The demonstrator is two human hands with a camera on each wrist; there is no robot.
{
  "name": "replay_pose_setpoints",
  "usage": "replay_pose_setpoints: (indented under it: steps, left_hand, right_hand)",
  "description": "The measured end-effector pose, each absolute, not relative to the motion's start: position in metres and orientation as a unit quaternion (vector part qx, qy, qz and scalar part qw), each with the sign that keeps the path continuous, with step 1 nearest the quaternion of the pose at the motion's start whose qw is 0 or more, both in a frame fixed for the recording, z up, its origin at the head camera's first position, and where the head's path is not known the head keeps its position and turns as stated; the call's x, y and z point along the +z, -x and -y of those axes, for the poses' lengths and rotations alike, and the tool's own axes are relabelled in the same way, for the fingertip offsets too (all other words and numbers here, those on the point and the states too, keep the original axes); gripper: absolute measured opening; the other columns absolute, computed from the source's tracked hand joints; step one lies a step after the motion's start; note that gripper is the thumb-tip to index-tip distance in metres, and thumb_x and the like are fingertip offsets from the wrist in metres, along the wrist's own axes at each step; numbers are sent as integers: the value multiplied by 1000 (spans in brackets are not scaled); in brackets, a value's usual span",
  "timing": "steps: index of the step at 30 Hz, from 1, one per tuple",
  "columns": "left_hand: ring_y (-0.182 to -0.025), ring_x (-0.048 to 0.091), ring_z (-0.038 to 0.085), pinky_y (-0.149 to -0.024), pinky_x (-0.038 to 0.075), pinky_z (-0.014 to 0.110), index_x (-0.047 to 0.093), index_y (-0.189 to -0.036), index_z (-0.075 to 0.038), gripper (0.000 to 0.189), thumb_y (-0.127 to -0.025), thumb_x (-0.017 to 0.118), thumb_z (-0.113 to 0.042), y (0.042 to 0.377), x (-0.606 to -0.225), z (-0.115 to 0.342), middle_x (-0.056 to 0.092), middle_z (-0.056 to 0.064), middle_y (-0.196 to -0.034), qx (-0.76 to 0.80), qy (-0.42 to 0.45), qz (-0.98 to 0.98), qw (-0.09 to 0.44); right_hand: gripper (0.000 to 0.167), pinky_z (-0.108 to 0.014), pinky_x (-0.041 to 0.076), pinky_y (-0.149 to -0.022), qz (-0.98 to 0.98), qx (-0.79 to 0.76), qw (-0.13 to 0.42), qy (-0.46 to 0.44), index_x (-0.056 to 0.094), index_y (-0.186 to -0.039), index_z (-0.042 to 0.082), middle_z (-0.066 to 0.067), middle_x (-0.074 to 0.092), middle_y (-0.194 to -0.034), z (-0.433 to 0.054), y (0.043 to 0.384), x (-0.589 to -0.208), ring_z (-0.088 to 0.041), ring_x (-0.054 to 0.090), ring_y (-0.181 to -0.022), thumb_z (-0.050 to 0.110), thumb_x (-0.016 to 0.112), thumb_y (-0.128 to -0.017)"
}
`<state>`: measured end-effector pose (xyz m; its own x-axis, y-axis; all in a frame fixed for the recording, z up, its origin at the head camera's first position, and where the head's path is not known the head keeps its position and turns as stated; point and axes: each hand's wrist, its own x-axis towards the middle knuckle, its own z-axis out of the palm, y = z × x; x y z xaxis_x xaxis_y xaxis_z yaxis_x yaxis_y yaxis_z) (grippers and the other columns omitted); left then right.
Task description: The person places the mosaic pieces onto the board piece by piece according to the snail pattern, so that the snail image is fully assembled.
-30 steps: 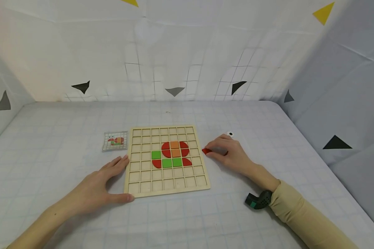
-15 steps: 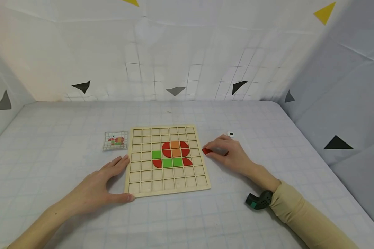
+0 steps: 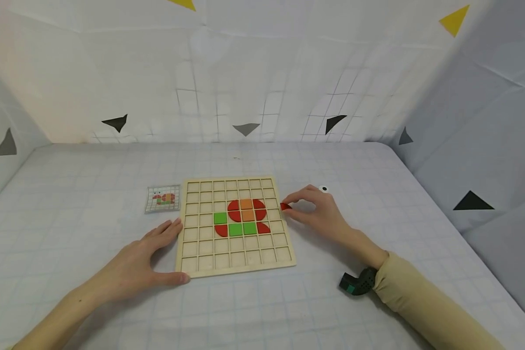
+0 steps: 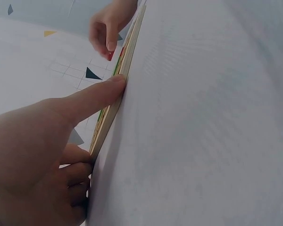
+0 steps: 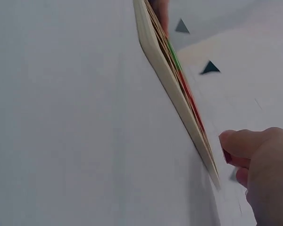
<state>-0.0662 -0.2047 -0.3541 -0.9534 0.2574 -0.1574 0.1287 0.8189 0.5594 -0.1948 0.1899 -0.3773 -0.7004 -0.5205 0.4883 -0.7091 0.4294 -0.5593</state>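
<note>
A square wooden grid board [image 3: 205,247] lies on the table. Set in its cells are green squares [image 3: 235,229], orange squares [image 3: 247,215] and red rounded pieces [image 3: 263,227]. My left hand [image 3: 133,267] rests against the board's left side, the thumb stretched along its front left corner and the fingertips at the left edge. Just over the right edge, thumb and fingers of my right hand [image 3: 321,211] pinch a small red piece [image 3: 285,206]. From the right wrist view the red piece [image 5: 225,153] stands tilted between the fingertips, above the board's level.
Left of the board lies a small picture card [image 3: 163,199] with a coloured grid pattern. A white eye piece with a black dot [image 3: 324,188] sits just behind the right hand. A dark device [image 3: 358,282] is on the right wrist. White sheets surround the table.
My right hand has lifted slightly and shifted left with the red piece, from beside the board to its right edge. A red patch formerly visible under the fingers is gone. My left hand stays put.
</note>
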Motion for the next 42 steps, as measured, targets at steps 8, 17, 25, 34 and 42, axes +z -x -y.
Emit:
replay_pose_setpoints:
  steps: [8,17,25,34,42]
  left_hand:
    - [-146,30,44,-105,32,72,30,-158,-27,113,-67,71,-80,67,-355,203,28,12,-164,284,-106,-946,113]
    - [-147,29,43,-106,31,72,29,-159,-28,114,-67,70,-80,66,-355,202,27,10,-165,283,-104,-947,115]
    - [-146,31,45,-105,33,71,28,-159,-30,114,-66,70,-81,67,-355,204,27,10,-164,276,-101,-949,111]
    - [-146,30,44,-105,32,71,28,-159,-29,114,-67,70,-81,66,-356,205,27,11,-164,278,-103,-949,112]
    - [-145,32,46,-105,33,72,28,-159,-29,114,-67,69,-82,66,-355,205,28,12,-164,277,-104,-949,109]
  right_hand:
    - [22,-36,52,-80,819,383,111,-412,76,-101,8,0,75,-96,-134,190,-375,-16,61,-91,11,84,-81]
    - [18,-26,48,-74,842,336,94,-411,76,-100,12,4,74,-96,-95,191,-371,-11,55,-86,18,82,-84]
    - [14,-26,42,-73,862,296,106,-398,76,-96,11,4,74,-87,-68,187,-365,-14,50,-79,18,82,-84]
    - [12,-27,41,-72,885,298,72,-350,76,-95,13,4,74,-88,-47,190,-363,-16,53,-78,20,80,-87]
    - [13,-27,44,-74,876,318,82,-355,76,-98,12,1,74,-89,-42,190,-366,-16,60,-81,19,79,-88]
